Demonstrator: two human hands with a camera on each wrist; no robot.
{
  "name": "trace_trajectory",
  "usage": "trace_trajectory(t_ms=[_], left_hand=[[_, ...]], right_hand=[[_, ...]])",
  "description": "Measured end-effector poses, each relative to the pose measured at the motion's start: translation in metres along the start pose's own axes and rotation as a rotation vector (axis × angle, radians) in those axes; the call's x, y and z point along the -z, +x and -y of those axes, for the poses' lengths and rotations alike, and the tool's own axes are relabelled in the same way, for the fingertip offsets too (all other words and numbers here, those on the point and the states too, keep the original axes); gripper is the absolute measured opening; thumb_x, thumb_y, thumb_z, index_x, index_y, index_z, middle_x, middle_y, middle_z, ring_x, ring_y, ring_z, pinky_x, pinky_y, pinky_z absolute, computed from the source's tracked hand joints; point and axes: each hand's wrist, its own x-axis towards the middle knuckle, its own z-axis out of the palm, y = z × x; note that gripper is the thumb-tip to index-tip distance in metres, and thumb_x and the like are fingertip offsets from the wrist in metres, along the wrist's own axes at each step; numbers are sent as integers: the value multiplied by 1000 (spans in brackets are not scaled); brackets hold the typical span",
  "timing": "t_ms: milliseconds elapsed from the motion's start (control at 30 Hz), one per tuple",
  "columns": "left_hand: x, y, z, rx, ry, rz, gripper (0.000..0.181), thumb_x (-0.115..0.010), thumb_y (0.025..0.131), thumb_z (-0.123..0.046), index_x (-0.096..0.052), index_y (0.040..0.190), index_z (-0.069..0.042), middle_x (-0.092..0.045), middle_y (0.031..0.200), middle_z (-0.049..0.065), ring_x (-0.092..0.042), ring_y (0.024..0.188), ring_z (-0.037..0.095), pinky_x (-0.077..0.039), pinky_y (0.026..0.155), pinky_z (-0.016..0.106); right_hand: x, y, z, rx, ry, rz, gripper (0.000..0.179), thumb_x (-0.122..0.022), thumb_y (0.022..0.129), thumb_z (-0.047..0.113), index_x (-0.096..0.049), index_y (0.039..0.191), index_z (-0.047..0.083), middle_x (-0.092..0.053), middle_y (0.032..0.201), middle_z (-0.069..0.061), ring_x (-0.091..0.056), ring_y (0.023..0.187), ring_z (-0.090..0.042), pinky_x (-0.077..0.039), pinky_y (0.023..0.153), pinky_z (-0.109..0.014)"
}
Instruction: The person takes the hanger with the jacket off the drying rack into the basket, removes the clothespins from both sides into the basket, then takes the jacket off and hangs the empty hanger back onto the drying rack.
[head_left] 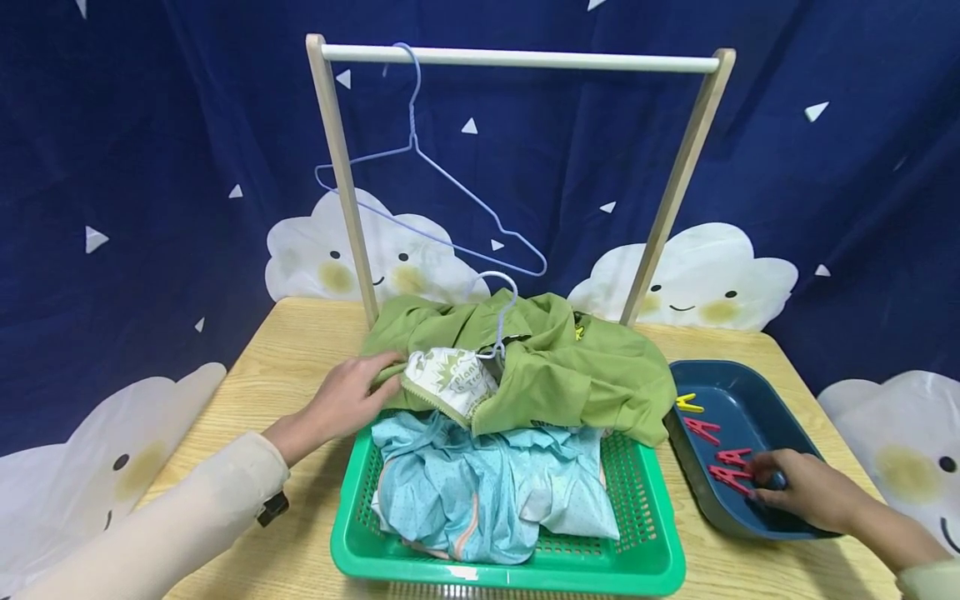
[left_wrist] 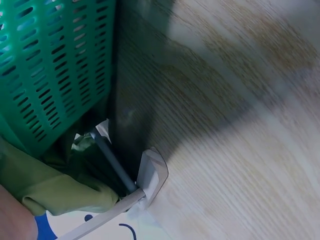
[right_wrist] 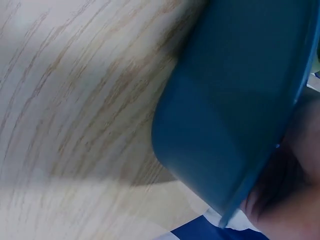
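A green zip jacket with a printed white lining lies across the back of a green basket. My left hand pinches the jacket's left front edge by the zip. From the jacket's neck rises the hook of a pale hanger; its lower part is hidden. My right hand reaches into a dark blue tub, fingers and thumb apart beside red clothespins. In the right wrist view, the tub wall hides the fingertips.
Light blue clothing lies in the basket. Behind stands a rack with a white bar, where an empty lilac hanger hangs at left. A yellow clothespin lies in the tub. One rack foot rests on the wooden table.
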Motion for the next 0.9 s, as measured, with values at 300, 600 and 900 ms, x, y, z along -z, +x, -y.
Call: trace_trajectory(t_ms=[300, 600, 900], left_hand=[[0, -3, -3, -128, 102, -99, 11, -53, 105, -20, -61, 103, -14, -61, 77, 1, -54, 67, 16, -46, 59, 36], [6, 0, -27, 8, 9, -121, 12, -55, 102, -12, -65, 98, -9, -60, 74, 3, -57, 70, 18, -49, 65, 37], [16, 12, -48, 159, -87, -149, 28, -58, 102, -21, -54, 75, -17, -35, 52, -7, -33, 45, 8, -30, 48, 27]], right_hand=[[16, -6, 22, 3, -30, -175, 21, -76, 90, 23, -74, 102, 6, -74, 90, 7, -62, 75, 3, -52, 65, -27], [50, -1, 75, 33, -11, -329, 26, -73, 93, 26, -74, 109, 5, -68, 78, 10, -44, 56, 6, -39, 52, -21], [70, 17, 161, 67, -41, -475, 31, -73, 94, 31, -71, 120, 14, -71, 86, 5, -54, 65, -2, -36, 50, -23]])
